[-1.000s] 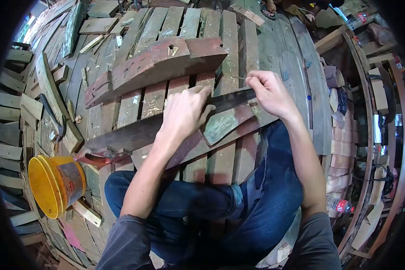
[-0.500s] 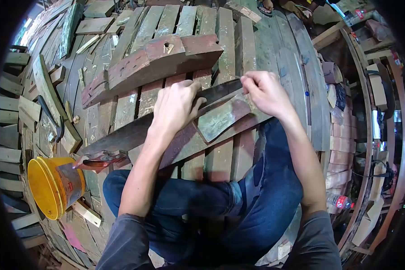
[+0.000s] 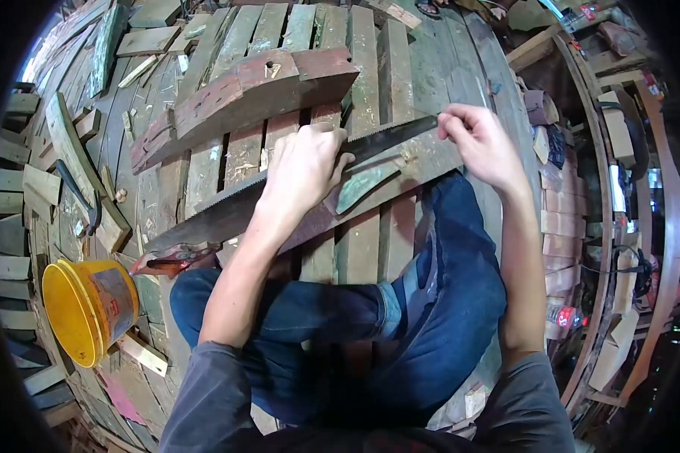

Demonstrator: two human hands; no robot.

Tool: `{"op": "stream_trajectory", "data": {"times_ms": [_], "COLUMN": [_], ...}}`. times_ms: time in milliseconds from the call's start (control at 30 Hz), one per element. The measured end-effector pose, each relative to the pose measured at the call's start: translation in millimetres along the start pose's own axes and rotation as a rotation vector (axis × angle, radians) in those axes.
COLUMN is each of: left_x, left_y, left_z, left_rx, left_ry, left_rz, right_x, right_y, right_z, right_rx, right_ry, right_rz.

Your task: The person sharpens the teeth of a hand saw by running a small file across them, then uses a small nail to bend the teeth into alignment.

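Observation:
A handsaw (image 3: 230, 208) lies slantwise across my front, teeth facing up and away, its red handle (image 3: 175, 258) at the lower left. My left hand (image 3: 306, 162) is closed around the middle of the blade. At the narrow tip, my right hand (image 3: 465, 132) is pinched; its fingertips are beside the blade end, and what they hold is too small to name. Under the saw is a reddish-brown board (image 3: 423, 166). A greenish wood piece (image 3: 361, 189) rests tilted against it, below the blade.
A curved red timber (image 3: 234, 106) lies beyond the saw on the slatted planks. At the left are a yellow bucket (image 3: 72, 313), a dark-handled tool (image 3: 79, 189) and wood offcuts. A plastic bottle (image 3: 565, 315) lies at the right.
My right hand has moved up and right along to the blade's tip. The greenish wood piece has tilted and shows a narrower face. The whole view has shifted slightly.

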State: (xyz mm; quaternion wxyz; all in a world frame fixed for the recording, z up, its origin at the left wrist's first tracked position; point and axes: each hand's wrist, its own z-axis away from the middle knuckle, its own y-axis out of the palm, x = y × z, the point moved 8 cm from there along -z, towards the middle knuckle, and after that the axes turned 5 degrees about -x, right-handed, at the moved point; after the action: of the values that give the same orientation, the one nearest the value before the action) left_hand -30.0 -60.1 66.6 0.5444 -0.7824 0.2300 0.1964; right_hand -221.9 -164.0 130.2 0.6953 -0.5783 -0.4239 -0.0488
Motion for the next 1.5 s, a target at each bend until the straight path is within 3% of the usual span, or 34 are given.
{"op": "stream_trajectory", "data": {"times_ms": [33,167,300,633,900,1500], "left_x": [2,14,21,19,21,22], "left_y": [8,23,24,19,22,21], "left_z": [3,4,2,-2,-4,-3], "left_rx": [-0.004,-0.005,0.025,0.055,0.099,0.071], "left_ry": [0.013,-0.018,-0.076,-0.102,-0.115,-0.102], "left_rz": [-0.042,-0.079,-0.089,-0.029,-0.015,0.000], "right_x": [15,50,45,-12,5,19], "right_y": [-9,-16,6,48,67,81], "right_z": [5,17,20,10,7,13], "right_rx": [0.008,-0.063,-0.005,0.034,-0.041,0.016], "right_ry": [0.065,-0.050,0.053,0.067,-0.080,-0.126], "right_rz": [0.087,0.234,0.371,-0.001,0.128,0.221]}}
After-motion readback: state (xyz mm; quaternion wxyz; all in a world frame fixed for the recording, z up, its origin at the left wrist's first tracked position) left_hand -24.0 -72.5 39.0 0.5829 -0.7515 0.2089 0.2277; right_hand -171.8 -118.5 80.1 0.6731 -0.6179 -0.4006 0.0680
